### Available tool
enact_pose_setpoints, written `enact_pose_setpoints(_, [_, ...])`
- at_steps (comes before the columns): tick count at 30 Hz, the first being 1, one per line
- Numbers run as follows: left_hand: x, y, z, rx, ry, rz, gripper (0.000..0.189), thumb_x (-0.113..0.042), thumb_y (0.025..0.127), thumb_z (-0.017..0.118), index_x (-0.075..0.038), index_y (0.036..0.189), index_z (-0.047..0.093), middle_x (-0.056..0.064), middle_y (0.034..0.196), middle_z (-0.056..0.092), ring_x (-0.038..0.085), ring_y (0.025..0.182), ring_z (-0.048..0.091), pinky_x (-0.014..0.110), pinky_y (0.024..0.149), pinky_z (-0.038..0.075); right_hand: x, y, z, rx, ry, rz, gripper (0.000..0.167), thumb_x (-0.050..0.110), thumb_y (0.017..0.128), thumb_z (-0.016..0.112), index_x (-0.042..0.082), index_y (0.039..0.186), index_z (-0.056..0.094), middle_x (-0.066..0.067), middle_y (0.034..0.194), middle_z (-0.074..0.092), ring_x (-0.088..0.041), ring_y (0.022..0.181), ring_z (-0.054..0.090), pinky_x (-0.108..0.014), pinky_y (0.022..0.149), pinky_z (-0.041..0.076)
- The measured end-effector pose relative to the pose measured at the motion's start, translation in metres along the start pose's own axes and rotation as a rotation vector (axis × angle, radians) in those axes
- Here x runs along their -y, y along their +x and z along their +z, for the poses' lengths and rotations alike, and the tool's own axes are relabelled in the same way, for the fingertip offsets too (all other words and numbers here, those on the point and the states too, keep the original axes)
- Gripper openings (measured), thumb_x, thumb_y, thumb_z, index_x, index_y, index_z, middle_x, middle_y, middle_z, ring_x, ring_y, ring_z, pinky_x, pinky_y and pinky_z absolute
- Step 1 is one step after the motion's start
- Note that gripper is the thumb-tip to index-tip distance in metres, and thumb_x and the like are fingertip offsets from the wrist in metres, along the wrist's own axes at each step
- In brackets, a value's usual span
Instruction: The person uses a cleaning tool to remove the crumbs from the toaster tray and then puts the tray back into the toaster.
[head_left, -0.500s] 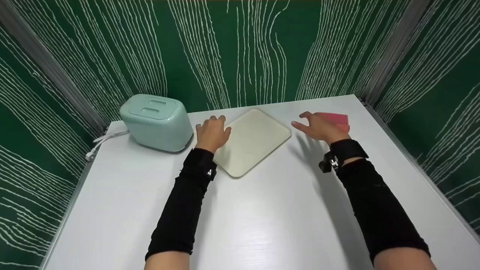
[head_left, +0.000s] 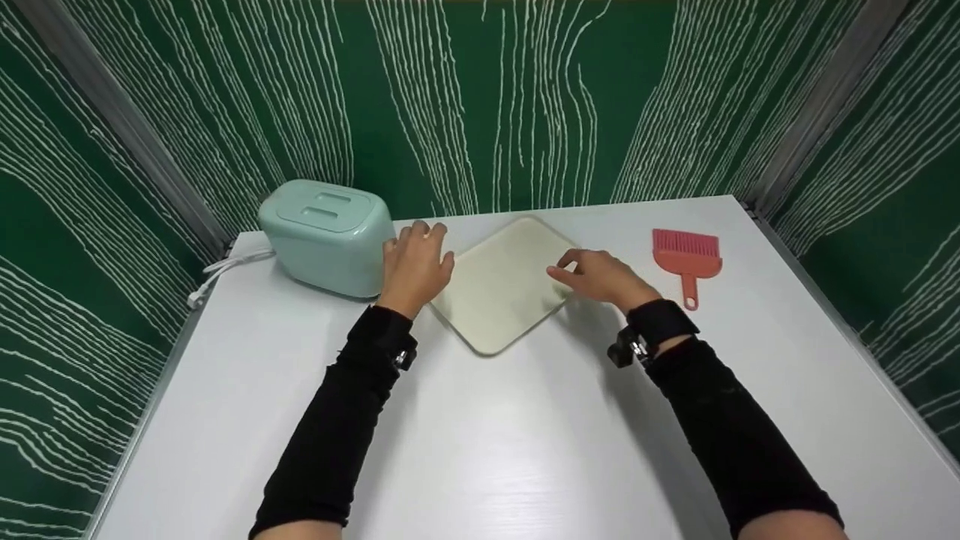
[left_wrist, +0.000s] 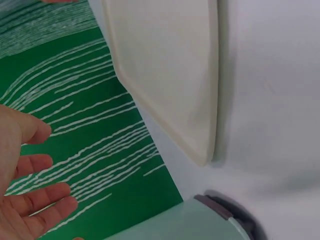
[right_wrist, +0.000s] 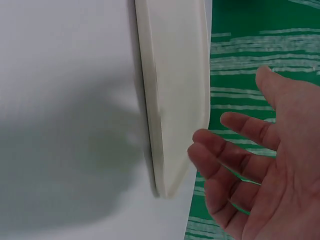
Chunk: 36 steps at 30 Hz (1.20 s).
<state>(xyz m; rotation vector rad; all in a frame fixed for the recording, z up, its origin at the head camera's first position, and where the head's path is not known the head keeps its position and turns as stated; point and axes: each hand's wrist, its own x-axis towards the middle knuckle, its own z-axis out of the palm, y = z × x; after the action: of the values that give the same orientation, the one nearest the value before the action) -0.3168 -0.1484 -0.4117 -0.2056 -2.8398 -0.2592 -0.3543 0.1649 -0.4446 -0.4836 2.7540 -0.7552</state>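
Note:
A cream rectangular tray (head_left: 510, 292) lies flat on the white table, turned so one corner points toward me. In the head view, my left hand (head_left: 415, 268) hovers between the tray's left corner and a mint-green toaster (head_left: 330, 240), fingers loosely bent and nothing held. My right hand (head_left: 600, 276) hangs over the tray's right corner, fingers relaxed. In the right wrist view, a gap shows between that hand (right_wrist: 260, 155) and the tray (right_wrist: 180, 75), and its palm holds nothing. The left wrist view shows the left hand (left_wrist: 30, 185) empty too.
At the back right lies a red dustpan (head_left: 687, 264) with a small pink brush (head_left: 684, 242). The toaster's white cord and plug (head_left: 225, 268) trail off the table's left edge. Green patterned walls (head_left: 540, 112) stand around the back and sides.
My right hand has moved left, away from the dustpan and brush, to over the tray's right corner. My left hand has shifted slightly left toward the toaster. The camera view has shifted a little.

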Motion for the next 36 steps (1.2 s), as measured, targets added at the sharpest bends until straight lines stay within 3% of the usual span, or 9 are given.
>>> enact_pose_setpoints(3, [0.018, -0.003, -0.008, -0.051, -0.006, -0.024, 0.045, -0.030, 0.109, 0.062, -0.010, 0.149, 0.060, 0.020, 0.148, 0.060, 0.037, 0.138, 0.057, 0.057, 0.110, 0.046, 0.015, 0.006, 0.014, -0.002, -0.004, -0.038, 0.053, 0.048, 0.111, 0.055, 0.004, 0.139, 0.067, -0.023, 0.124, 0.074, -0.034, 0.114, 0.068, -0.054, 0.103, 0.053])
enact_pose_setpoints(8, [0.050, -0.005, -0.017, -0.151, -0.022, -0.079, 0.044, -0.029, 0.108, 0.062, -0.009, 0.148, 0.060, 0.023, 0.153, 0.054, 0.040, 0.145, 0.049, 0.063, 0.115, 0.040, 0.043, 0.015, 0.034, 0.015, 0.009, -0.087, 0.045, 0.044, 0.111, 0.057, 0.006, 0.131, 0.072, -0.017, 0.101, 0.076, -0.024, 0.090, 0.067, -0.045, 0.089, 0.053])
enact_pose_setpoints(13, [0.078, -0.007, -0.019, -0.186, -0.035, -0.126, 0.049, -0.030, 0.108, 0.064, -0.012, 0.153, 0.055, 0.026, 0.160, 0.044, 0.043, 0.152, 0.040, 0.067, 0.119, 0.035, 0.073, 0.026, 0.057, 0.036, 0.102, -0.096, 0.044, 0.043, 0.111, 0.058, 0.005, 0.128, 0.072, -0.017, 0.091, 0.077, -0.022, 0.076, 0.069, -0.038, 0.085, 0.053])
enact_pose_setpoints(18, [0.098, -0.007, -0.011, -0.191, -0.057, -0.162, 0.059, -0.031, 0.105, 0.070, -0.016, 0.159, 0.051, 0.027, 0.169, 0.035, 0.047, 0.160, 0.029, 0.076, 0.122, 0.026, 0.101, 0.036, 0.081, 0.059, 0.288, -0.056, 0.043, 0.043, 0.110, 0.060, 0.006, 0.129, 0.070, -0.017, 0.099, 0.081, -0.031, 0.089, 0.078, -0.035, 0.083, 0.056])
enact_pose_setpoints(21, [0.105, -0.007, -0.003, -0.173, -0.076, -0.182, 0.065, -0.033, 0.104, 0.071, -0.019, 0.163, 0.046, 0.024, 0.175, 0.027, 0.048, 0.163, 0.022, 0.080, 0.123, 0.021, 0.114, 0.041, 0.095, 0.108, 0.437, -0.018, 0.044, 0.044, 0.110, 0.060, 0.007, 0.132, 0.068, -0.016, 0.110, 0.080, -0.027, 0.096, 0.080, -0.035, 0.080, 0.060])
enact_pose_setpoints(26, [0.110, -0.006, 0.006, -0.146, -0.083, -0.212, 0.072, -0.035, 0.105, 0.071, -0.024, 0.168, 0.038, 0.020, 0.179, 0.021, 0.047, 0.166, 0.013, 0.082, 0.124, 0.016, 0.135, 0.050, 0.118, 0.202, 0.693, 0.021, 0.049, 0.040, 0.110, 0.061, 0.000, 0.139, 0.063, -0.021, 0.126, 0.076, -0.020, 0.097, 0.080, -0.033, 0.088, 0.063])
enact_pose_setpoints(31, [0.111, -0.004, 0.010, -0.152, -0.075, -0.219, 0.076, -0.034, 0.105, 0.070, -0.025, 0.170, 0.032, 0.018, 0.178, 0.023, 0.044, 0.167, 0.013, 0.080, 0.124, 0.018, 0.155, 0.061, 0.137, 0.243, 0.884, 0.064, 0.057, 0.034, 0.111, 0.060, -0.008, 0.148, 0.053, -0.026, 0.134, 0.070, -0.015, 0.091, 0.078, -0.026, 0.082, 0.063])
enact_pose_setpoints(36, [0.113, -0.006, 0.012, -0.195, -0.057, -0.210, 0.074, -0.034, 0.104, 0.071, -0.024, 0.169, 0.036, 0.017, 0.176, 0.029, 0.043, 0.165, 0.020, 0.080, 0.123, 0.023, 0.171, 0.073, 0.152, 0.256, 1.027, 0.144, 0.067, 0.029, 0.111, 0.060, -0.010, 0.160, 0.036, -0.028, 0.147, 0.059, -0.023, 0.110, 0.075, -0.028, 0.094, 0.062])
